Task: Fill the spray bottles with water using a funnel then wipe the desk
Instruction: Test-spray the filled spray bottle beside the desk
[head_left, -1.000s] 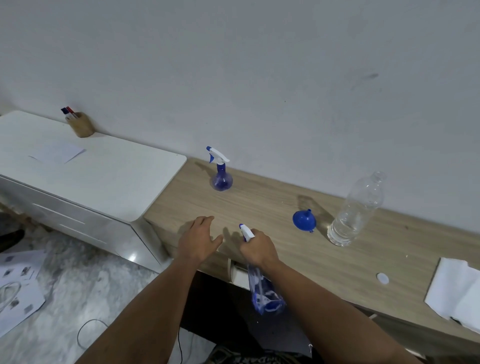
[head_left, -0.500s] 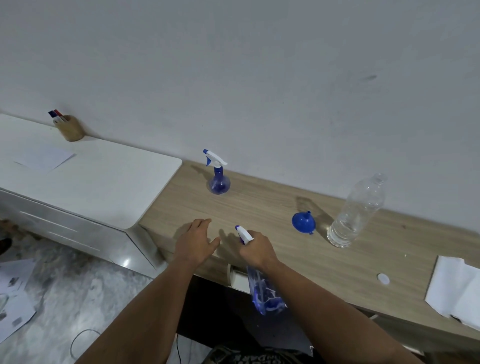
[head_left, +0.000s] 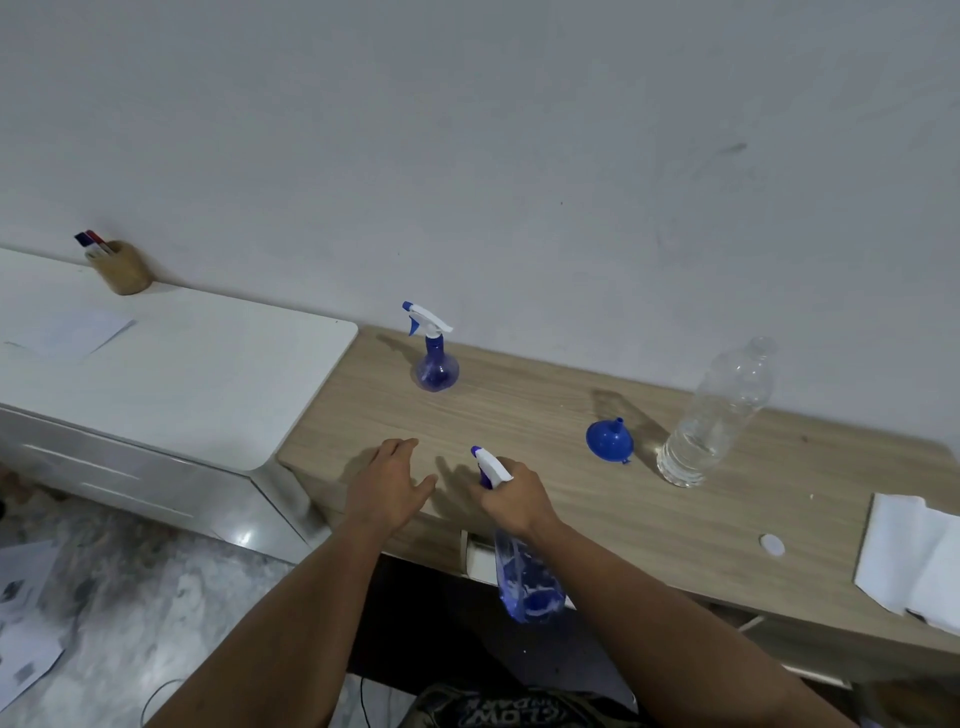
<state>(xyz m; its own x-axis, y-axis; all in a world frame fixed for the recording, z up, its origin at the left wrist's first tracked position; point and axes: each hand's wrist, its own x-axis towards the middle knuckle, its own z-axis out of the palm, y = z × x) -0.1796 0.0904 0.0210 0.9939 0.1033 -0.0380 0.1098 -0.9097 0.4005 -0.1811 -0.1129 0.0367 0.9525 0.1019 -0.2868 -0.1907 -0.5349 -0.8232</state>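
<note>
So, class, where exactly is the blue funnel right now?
In the head view, the blue funnel lies mouth-down on the wooden desk, right of centre, just left of the clear water bottle.

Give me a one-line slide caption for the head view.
Right hand grips a spray bottle at the desk edge; left hand rests open beside it.

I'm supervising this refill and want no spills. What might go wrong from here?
The spray bottle gripped by the right hand hangs beyond the desk edge; a slip would likely drop it to the floor. The water bottle stands uncapped, so a knock while reaching for the funnel beside it could spill water.
</note>
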